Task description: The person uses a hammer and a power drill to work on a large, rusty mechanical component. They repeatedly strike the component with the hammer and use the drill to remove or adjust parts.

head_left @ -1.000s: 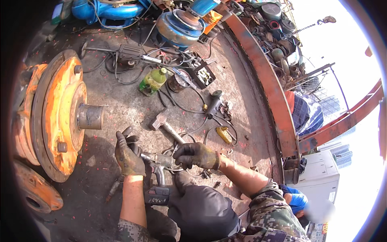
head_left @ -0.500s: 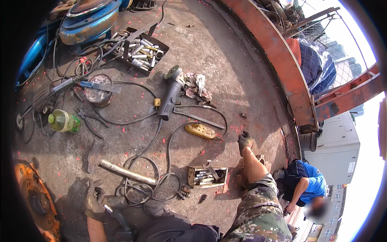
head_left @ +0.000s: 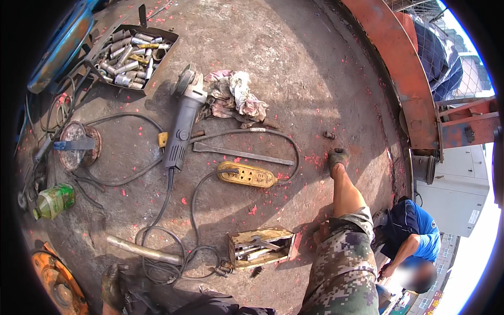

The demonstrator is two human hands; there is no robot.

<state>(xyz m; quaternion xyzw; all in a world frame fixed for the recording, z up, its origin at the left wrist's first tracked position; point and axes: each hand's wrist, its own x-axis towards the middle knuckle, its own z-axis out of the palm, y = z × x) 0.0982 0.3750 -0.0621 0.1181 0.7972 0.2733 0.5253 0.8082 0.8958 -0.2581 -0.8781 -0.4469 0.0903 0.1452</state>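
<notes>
My right hand, in a dark work glove, reaches out low over the floor on the right. Its fingers look curled together, and what is inside them, if anything, is hidden. A small metal piece lies just beyond it. At the lower left, my left hand is gloved and in shadow. Dark shapes beside it hide its grip. Nearest to it lies a hammer with a pale round handle. Between the hands sits a small wooden box with metal tools inside.
A grey angle grinder, crumpled rags, a flat metal bar and a yellow power strip lie ahead among looping cables. Sockets fill a metal case. A green bottle lies left. A co-worker in blue crouches right.
My view has shifted, so the floor things sit farther left. My right hand has moved a little farther out, nearer the small metal piece. My left hand is lower in view and darker.
</notes>
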